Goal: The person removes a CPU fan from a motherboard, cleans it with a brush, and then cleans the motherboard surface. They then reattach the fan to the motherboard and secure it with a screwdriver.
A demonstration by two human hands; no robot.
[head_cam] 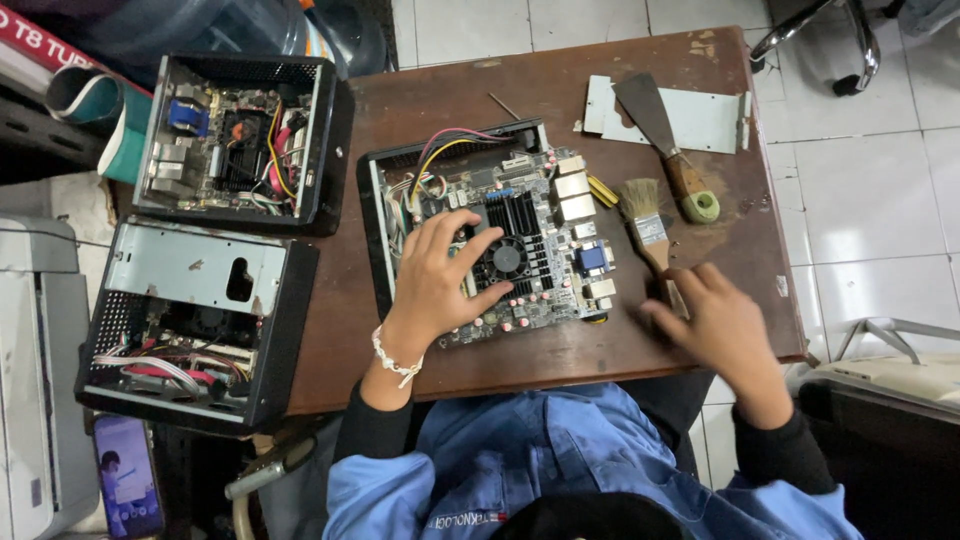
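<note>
Head view: the green circuit board with black heatsink fan lies in its open black case on the brown wooden table. The left hand, fingers spread, presses it steady. Right of the board, the right hand closes loosely on the wooden-handled bristle brush.

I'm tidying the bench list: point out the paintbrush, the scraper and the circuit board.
paintbrush [640, 200], head view, on its bristles.
scraper [645, 112], head view, on its blade.
circuit board [560, 250], head view, on its right half.

L hand splayed flat, R hand reaching
</note>
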